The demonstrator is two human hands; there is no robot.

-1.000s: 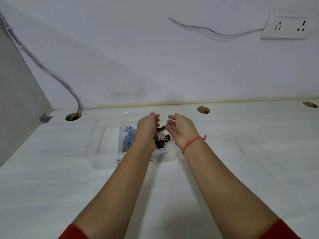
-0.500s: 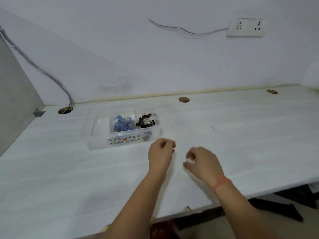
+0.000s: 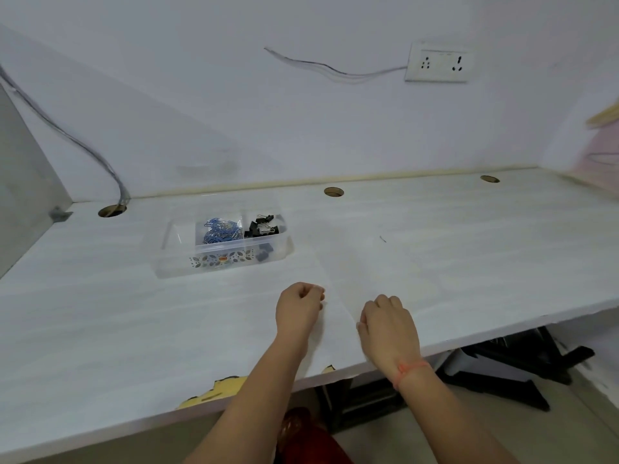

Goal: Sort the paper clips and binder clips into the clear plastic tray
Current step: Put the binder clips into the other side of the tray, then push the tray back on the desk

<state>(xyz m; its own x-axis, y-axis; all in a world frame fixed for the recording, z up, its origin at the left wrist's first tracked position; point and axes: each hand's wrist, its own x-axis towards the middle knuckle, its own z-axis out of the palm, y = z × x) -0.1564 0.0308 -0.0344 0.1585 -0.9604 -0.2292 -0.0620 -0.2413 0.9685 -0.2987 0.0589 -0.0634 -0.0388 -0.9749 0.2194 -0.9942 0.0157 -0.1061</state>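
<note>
The clear plastic tray (image 3: 174, 266) stands on the white desk, left of centre. Its middle compartment holds a heap of blue paper clips (image 3: 221, 231). The right compartment holds several black binder clips (image 3: 263, 226). The left compartment looks bare. My left hand (image 3: 299, 309) rests on the desk in front of the tray, fingers curled in, nothing visible in it. My right hand (image 3: 387, 321), with an orange wrist band, lies beside it, fingers curled down onto the desk, holding nothing I can see.
The desk (image 3: 469, 262) has three cable holes along the back, at the left (image 3: 112, 211), middle (image 3: 333, 192) and right (image 3: 489, 178). A cable runs down the wall into the left hole. A wall socket (image 3: 438, 63) sits high right. The desk's front edge is chipped near my left arm.
Both hands have pulled back from above the tray to the desk's front part. The view has tilted down and widened, and the tray's contents now show uncovered.
</note>
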